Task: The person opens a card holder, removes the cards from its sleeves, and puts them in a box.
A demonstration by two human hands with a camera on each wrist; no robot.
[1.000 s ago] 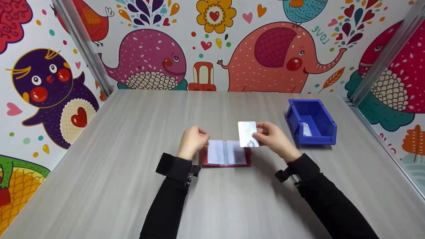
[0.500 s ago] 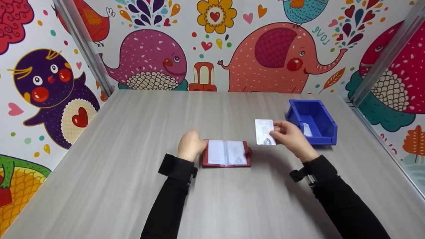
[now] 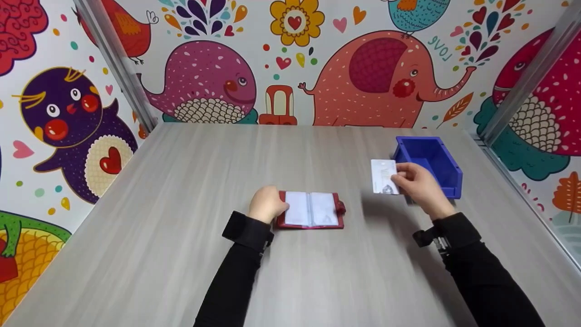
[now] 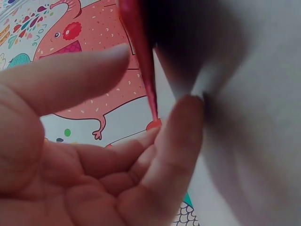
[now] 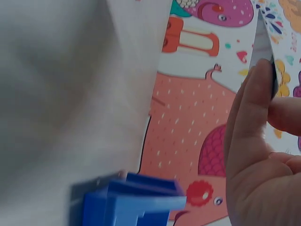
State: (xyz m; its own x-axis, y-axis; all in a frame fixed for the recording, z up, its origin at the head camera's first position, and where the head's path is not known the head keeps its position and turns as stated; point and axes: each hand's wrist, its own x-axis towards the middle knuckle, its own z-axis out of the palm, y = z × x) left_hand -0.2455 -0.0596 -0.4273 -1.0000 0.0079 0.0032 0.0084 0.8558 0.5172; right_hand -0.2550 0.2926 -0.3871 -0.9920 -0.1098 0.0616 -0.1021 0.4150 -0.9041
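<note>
Card (image 3: 384, 177): white, faintly printed, with a small dark picture near its lower edge; held up off the surface (image 3: 308, 281), right of the booklet (image 3: 310, 210) and just left of the bin (image 3: 450, 165) in the head view, with a dark shadow on the surface below.
Right hand (image 3: 418, 185): its fingers pinch the card by the right edge, thumb on the near face.
Left hand (image 3: 267, 204): at the booklet's left edge, thumb and fingers bent around it; the close wrist view is dim and blurred, so I can't fairly tell whether they grip the red cover or only rest there.
Booklet: lies open and flat, red cover outside, two pale pages either side of a clear central fold, a red clasp (image 3: 340, 207) sticking out at the right.
Blue bin: open-topped, toward the right rear of the surface.
In the way: the right hand and card block the bin's near left part from the head camera; the left hand covers part of the booklet's left edge.
Wrists: a black band (image 3: 247, 230) on the left, another black band (image 3: 457, 230) on the right, both over black sleeves.
Backdrop (image 3: 363, 91): cartoon panels with whale, elephant and penguin, metal posts (image 3: 522, 77) at the corners.
</note>
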